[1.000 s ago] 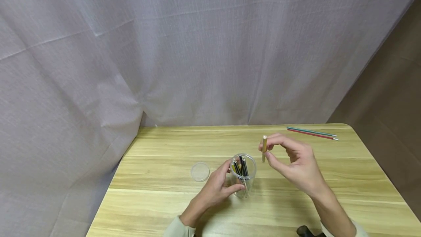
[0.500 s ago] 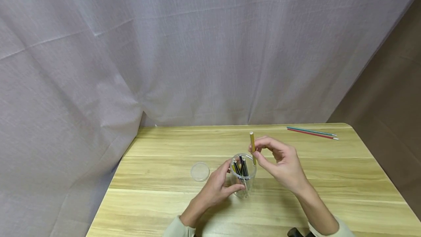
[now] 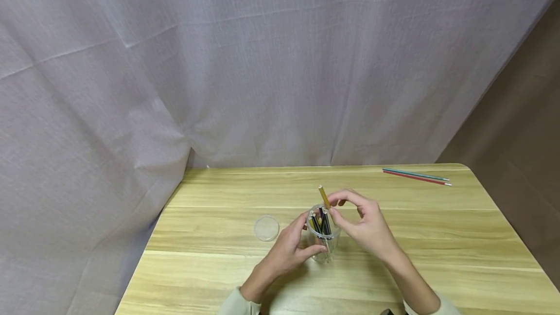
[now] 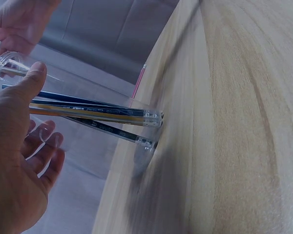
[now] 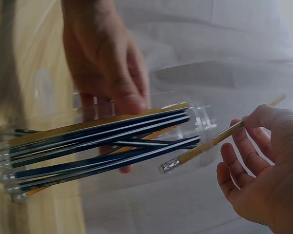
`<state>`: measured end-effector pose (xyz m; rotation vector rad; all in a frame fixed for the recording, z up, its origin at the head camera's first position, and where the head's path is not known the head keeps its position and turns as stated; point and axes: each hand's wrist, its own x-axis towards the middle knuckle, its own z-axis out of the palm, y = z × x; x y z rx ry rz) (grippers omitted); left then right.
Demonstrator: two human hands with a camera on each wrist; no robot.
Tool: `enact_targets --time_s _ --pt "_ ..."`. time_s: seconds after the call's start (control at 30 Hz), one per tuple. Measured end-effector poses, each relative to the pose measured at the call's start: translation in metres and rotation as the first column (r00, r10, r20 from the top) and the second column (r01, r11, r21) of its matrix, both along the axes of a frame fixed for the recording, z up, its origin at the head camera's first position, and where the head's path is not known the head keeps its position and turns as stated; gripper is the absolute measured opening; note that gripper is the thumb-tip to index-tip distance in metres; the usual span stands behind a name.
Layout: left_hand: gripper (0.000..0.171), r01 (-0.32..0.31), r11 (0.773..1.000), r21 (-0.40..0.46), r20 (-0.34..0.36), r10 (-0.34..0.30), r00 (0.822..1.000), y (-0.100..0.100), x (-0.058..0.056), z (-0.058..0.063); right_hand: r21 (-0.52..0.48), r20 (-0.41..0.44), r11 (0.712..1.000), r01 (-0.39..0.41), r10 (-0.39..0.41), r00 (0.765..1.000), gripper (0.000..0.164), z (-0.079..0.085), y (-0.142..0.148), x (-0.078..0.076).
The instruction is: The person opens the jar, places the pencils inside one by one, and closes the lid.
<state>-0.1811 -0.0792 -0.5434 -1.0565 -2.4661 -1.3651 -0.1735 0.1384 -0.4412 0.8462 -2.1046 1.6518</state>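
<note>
A clear plastic jar (image 3: 335,242) stands on the table holding several dark and yellow pencils (image 5: 97,151), their eraser ends at the bottom. My left hand (image 3: 288,247) grips the jar around its side, thumb across the front, as the left wrist view also shows. Between thumb and fingers my right hand (image 3: 365,222) pinches a yellow pencil (image 3: 324,196) over the jar's mouth. In the right wrist view this pencil's eraser end (image 5: 169,165) is just inside the rim, tilted, with its other end sticking out past my fingers.
A round clear lid (image 3: 266,228) lies on the wooden table (image 3: 210,256) left of the jar. Toward the back right lie a teal pencil (image 3: 413,174) and a red pencil (image 3: 417,178), side by side. A grey curtain (image 3: 262,86) hangs behind the table.
My right hand has moved left with the yellow pencil, from beside the jar to over its mouth, and the pencil's eraser end has entered. The left hand and jar have stayed still.
</note>
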Motion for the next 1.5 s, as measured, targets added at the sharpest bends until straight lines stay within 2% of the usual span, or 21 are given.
enact_targets --time_s 0.27,0.37,0.6,0.67,0.97,1.17,1.43,1.5 --pt "0.087 0.006 1.000 -0.003 -0.003 -0.006 1.000 0.000 0.000 0.001 0.072 -0.026 0.995 0.065 -0.063 0.998 0.036 -0.017 -0.001 -0.002" --pt "0.086 0.020 1.000 0.011 0.002 -0.020 1.000 0.000 -0.001 0.002 0.088 -0.064 0.993 0.077 -0.071 0.995 0.040 -0.021 -0.002 -0.002" --pt "0.087 0.047 0.998 0.037 -0.076 -0.044 0.996 0.001 -0.002 0.002 0.158 -0.213 0.980 0.123 -0.088 0.973 0.045 -0.024 -0.001 -0.006" --pt "0.087 0.054 0.998 0.041 -0.057 -0.051 0.997 0.001 -0.002 0.002 0.181 -0.228 0.975 0.131 -0.088 0.970 0.044 -0.023 0.000 -0.006" --pt "0.084 0.047 0.998 0.037 -0.003 -0.047 0.999 0.001 -0.001 0.002 0.232 -0.193 0.968 0.099 -0.054 0.980 0.038 -0.023 0.004 -0.007" --pt "0.083 0.045 0.999 0.029 0.008 -0.045 0.999 0.001 0.000 0.002 0.236 -0.236 0.964 0.122 -0.065 0.970 0.041 -0.023 0.003 -0.006" --pt "0.085 0.046 0.999 0.018 0.014 -0.046 0.999 0.000 0.000 0.001 0.282 -0.215 0.946 0.161 -0.101 0.971 0.036 -0.024 0.004 -0.003" --pt "0.086 0.046 0.999 0.017 0.009 -0.046 0.999 0.000 -0.001 0.001 0.290 -0.232 0.940 0.178 -0.111 0.966 0.036 -0.025 0.004 -0.003"
